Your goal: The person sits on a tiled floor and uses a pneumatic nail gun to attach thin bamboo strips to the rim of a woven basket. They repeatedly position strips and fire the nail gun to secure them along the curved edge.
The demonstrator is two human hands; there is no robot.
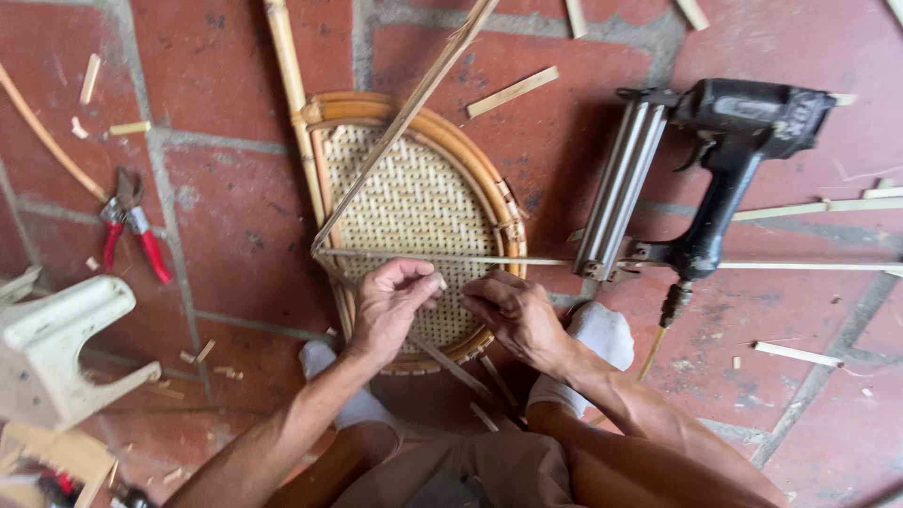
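An oval rattan frame [475, 169] with a woven cane panel [409, 202] lies on the red tile floor between my feet in white socks. My left hand [390, 306] pinches a thin cane strip [395, 127] that runs up and away, bent at the frame's left edge. Beside it, my right hand [515, 315] presses fingers on the panel's lower part near another thin strip [527, 261] that crosses the frame sideways.
A black pneumatic nail gun [701, 179] lies on the floor to the right. Red-handled pruning shears [132, 226] lie at left. A white plastic stool [56, 348] stands at lower left. Bamboo sticks and offcuts are scattered on the tiles.
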